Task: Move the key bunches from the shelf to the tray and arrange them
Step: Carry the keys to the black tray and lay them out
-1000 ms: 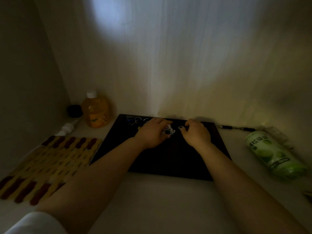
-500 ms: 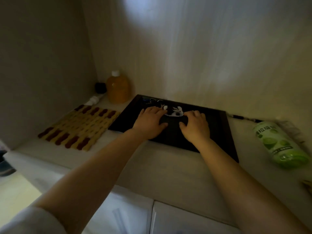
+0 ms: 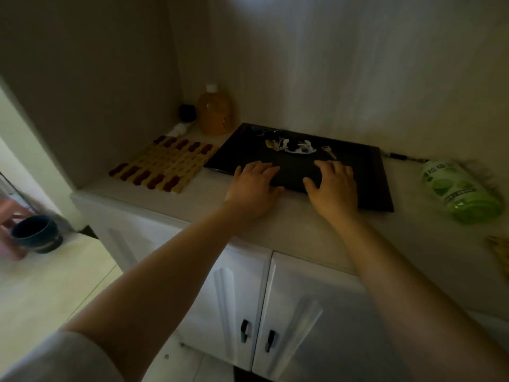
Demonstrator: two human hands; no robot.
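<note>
A black tray [image 3: 366, 172] lies on the pale shelf top [image 3: 289, 224] in a dim alcove. Key bunches [image 3: 289, 146] sit in a cluster near the tray's far edge, with a single key [image 3: 329, 152] just to their right. My left hand [image 3: 254, 186] rests flat over the tray's near left edge, fingers spread, holding nothing. My right hand [image 3: 334, 186] lies flat on the tray's near middle, also empty. Both hands are apart from the keys, a little nearer to me.
A woven yellow and red mat [image 3: 165, 166] lies left of the tray. An orange bottle [image 3: 214, 110] stands in the back corner. A green can [image 3: 457, 188] lies on its side at right. White cabinet doors [image 3: 248, 299] are below. A dark cup [image 3: 37, 235] sits at far left.
Both hands let go of the key bunch and drew back toward the tray's near edge. The keys stay at the far side. The camera pulled back and down, showing the cabinet doors.
</note>
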